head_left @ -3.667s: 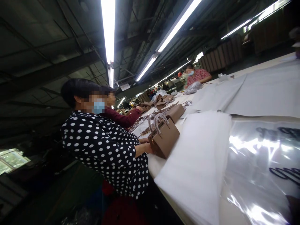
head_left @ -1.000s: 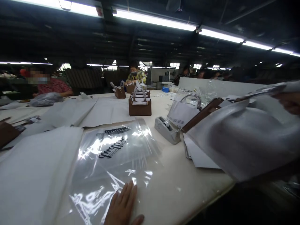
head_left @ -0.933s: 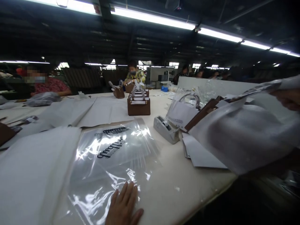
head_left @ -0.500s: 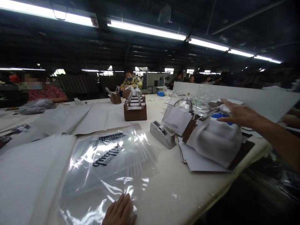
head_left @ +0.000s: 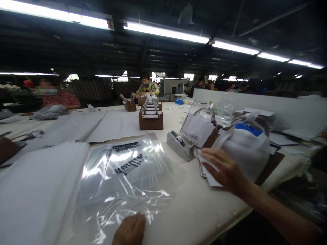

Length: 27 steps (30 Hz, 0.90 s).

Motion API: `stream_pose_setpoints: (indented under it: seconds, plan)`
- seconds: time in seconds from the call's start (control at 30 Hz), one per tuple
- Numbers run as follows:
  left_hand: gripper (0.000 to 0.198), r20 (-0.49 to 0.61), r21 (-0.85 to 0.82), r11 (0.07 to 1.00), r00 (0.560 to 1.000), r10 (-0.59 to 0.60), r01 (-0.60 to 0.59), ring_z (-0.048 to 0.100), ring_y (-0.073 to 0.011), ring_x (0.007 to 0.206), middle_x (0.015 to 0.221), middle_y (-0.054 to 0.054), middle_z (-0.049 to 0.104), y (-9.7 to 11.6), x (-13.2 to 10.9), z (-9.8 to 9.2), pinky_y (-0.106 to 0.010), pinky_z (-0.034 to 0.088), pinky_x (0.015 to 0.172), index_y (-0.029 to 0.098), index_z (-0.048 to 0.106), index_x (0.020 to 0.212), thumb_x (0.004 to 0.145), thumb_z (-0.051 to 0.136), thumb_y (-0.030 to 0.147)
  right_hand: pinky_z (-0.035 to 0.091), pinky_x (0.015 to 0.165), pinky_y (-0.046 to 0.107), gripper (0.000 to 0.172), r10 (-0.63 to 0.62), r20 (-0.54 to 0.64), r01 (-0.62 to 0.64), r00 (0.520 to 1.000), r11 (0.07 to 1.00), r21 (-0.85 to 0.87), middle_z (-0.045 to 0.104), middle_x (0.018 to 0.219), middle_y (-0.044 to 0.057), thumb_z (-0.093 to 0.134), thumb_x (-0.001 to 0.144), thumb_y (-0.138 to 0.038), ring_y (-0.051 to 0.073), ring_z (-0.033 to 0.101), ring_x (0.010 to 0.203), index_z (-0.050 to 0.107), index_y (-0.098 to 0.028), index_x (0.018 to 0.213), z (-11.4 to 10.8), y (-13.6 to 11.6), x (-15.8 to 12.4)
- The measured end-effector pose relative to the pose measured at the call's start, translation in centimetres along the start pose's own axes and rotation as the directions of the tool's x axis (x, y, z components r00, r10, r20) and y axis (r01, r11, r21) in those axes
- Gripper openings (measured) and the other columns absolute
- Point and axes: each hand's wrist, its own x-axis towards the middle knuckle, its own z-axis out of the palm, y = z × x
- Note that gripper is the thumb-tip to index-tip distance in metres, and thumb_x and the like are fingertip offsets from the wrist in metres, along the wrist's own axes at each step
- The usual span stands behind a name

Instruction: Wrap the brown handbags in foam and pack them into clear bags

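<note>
Over white cards [head_left: 213,181], straight-fingered right hand [head_left: 223,167], tape dispenser [head_left: 184,149] near; left hand [head_left: 130,228] curled at clear plastic [head_left: 120,187], grip unclear.

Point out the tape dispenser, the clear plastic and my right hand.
Tape dispenser [head_left: 178,147], head view: on its grey side.
Clear plastic [head_left: 120,186], head view: on the area below the print.
Right hand [head_left: 222,166], head view: on its back.
</note>
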Motion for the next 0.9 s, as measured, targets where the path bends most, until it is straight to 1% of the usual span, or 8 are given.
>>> stream_pose_setpoints:
  seconds: [0.1, 0.17, 0.23, 0.33, 0.67, 0.77, 0.83, 0.9]
  plan:
    - [0.018, 0.167, -0.184, 0.958, 0.967, -0.191, 0.221, 0.061, -0.0148, 0.071, 0.079, -0.003, 0.065, -0.4, 1.1, -3.1, -0.026, 0.051, 0.065, 0.018, 0.055, 0.09, 0.086, 0.037, 0.017, 0.029, 0.1, 0.049, 0.049, -0.165, 0.221, 0.119, 0.961, 0.971, 0.207, 0.05, 0.121, 0.012, 0.059, 0.079, -0.033, 0.025, 0.042, 0.115, 0.044, -0.015, 0.122, 5.6, -6.7, -1.8]
    - [0.018, 0.259, -0.237, 0.928, 0.94, -0.224, 0.287, 0.06, -0.0157, 0.075, 0.082, -0.004, 0.064, -1.1, 1.3, -4.8, -0.029, 0.05, 0.068, 0.019, 0.054, 0.092, 0.086, 0.037, 0.017, 0.022, 0.101, 0.054, 0.041, -0.249, 0.28, 0.167, 0.927, 0.944, 0.286, 0.055, 0.113, 0.011, 0.057, 0.08, -0.029, 0.025, 0.045, 0.111, 0.048, -0.016, 0.118, 8.8, -9.6, -2.7]
    - [0.018, 0.318, -0.233, 0.913, 0.913, -0.254, 0.335, 0.059, -0.0163, 0.08, 0.086, -0.004, 0.064, -1.7, 1.2, -5.9, -0.031, 0.049, 0.073, 0.019, 0.054, 0.093, 0.086, 0.038, 0.017, 0.024, 0.101, 0.049, 0.018, -0.293, 0.268, 0.194, 0.918, 0.92, 0.34, 0.061, 0.091, 0.004, 0.049, 0.083, -0.014, 0.018, 0.054, 0.092, 0.058, -0.018, 0.098, 11.3, -11.1, -2.9]
    - [0.021, 0.344, -0.179, 0.91, 0.89, -0.298, 0.374, 0.058, -0.02, 0.087, 0.097, -0.007, 0.062, -1.3, 0.9, -6.3, -0.037, 0.047, 0.078, 0.019, 0.053, 0.103, 0.083, 0.046, 0.02, 0.033, 0.096, 0.039, 0.022, -0.323, 0.22, 0.228, 0.921, 0.901, 0.368, 0.056, 0.067, 0.0, 0.042, 0.084, -0.005, 0.011, 0.05, 0.066, 0.058, -0.017, 0.075, 13.2, -11.4, -2.6]
    - [0.017, 0.358, -0.215, 0.804, 0.811, -0.464, 0.555, 0.054, -0.0146, 0.069, 0.073, -0.002, 0.058, 1.5, 2.9, -2.8, -0.028, 0.043, 0.066, 0.019, 0.058, 0.073, 0.084, 0.046, 0.022, 0.04, 0.087, 0.034, 0.027, -0.308, 0.223, 0.196, 0.925, 0.889, 0.413, 0.052, 0.058, 0.0, 0.043, 0.087, -0.015, 0.01, 0.048, 0.058, 0.057, -0.015, 0.064, 12.5, -10.7, -2.1]
    - [0.019, 0.359, -0.257, 0.737, 0.77, -0.528, 0.625, 0.052, -0.0135, 0.066, 0.07, -0.002, 0.055, 1.3, 3.6, -2.9, -0.026, 0.042, 0.063, 0.018, 0.056, 0.07, 0.085, 0.044, 0.021, 0.037, 0.094, 0.04, 0.015, -0.323, 0.147, 0.246, 0.935, 0.888, 0.388, 0.062, 0.09, 0.006, 0.047, 0.086, -0.015, 0.015, 0.056, 0.087, 0.061, -0.015, 0.092, 11.1, -11.4, -1.6]
    - [0.017, 0.358, -0.294, 0.676, 0.734, -0.577, 0.675, 0.051, -0.0122, 0.064, 0.069, -0.001, 0.055, 1.1, 4.3, -3.0, -0.025, 0.042, 0.061, 0.017, 0.055, 0.07, 0.084, 0.045, 0.02, 0.033, 0.1, 0.04, 0.026, -0.399, 0.078, 0.337, 0.914, 0.851, 0.403, 0.056, 0.113, 0.009, 0.05, 0.084, -0.014, 0.019, 0.048, 0.108, 0.055, -0.013, 0.11, 10.2, -12.5, -1.4]
    - [0.015, 0.359, -0.334, 0.617, 0.701, -0.616, 0.713, 0.051, -0.0111, 0.064, 0.069, 0.0, 0.054, 0.9, 5.0, -3.3, -0.023, 0.043, 0.061, 0.017, 0.054, 0.071, 0.083, 0.045, 0.02, 0.033, 0.1, 0.037, 0.031, -0.462, 0.064, 0.388, 0.884, 0.805, 0.449, 0.056, 0.113, 0.008, 0.048, 0.084, -0.01, 0.018, 0.048, 0.109, 0.051, -0.012, 0.115, 9.7, -13.6, -1.4]
